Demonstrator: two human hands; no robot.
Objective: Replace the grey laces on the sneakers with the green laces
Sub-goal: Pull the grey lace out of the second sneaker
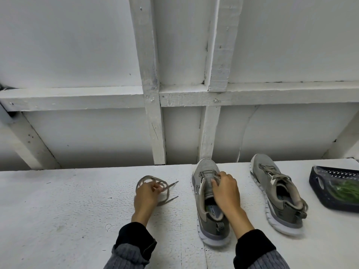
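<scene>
Left hand point(146, 195) pinching loose coiled grey lace point(155, 184) on white table point(68, 200), right hand point(225, 191) gripping tongue of unlaced grey sneaker point(210, 200), second sneaker point(279, 193) still laced, green laces point(347, 190) bagged in dark basket point(320, 188)

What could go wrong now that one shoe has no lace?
The removed grey lace lies in a loose coil under the left hand; its loops might knot if bunched up. The green laces sit bagged in the dark basket far right, beyond the still-laced sneaker, so reaching across may bump it. The right hand presses the unlaced sneaker's tongue, which could slip sideways with nothing holding it.
</scene>
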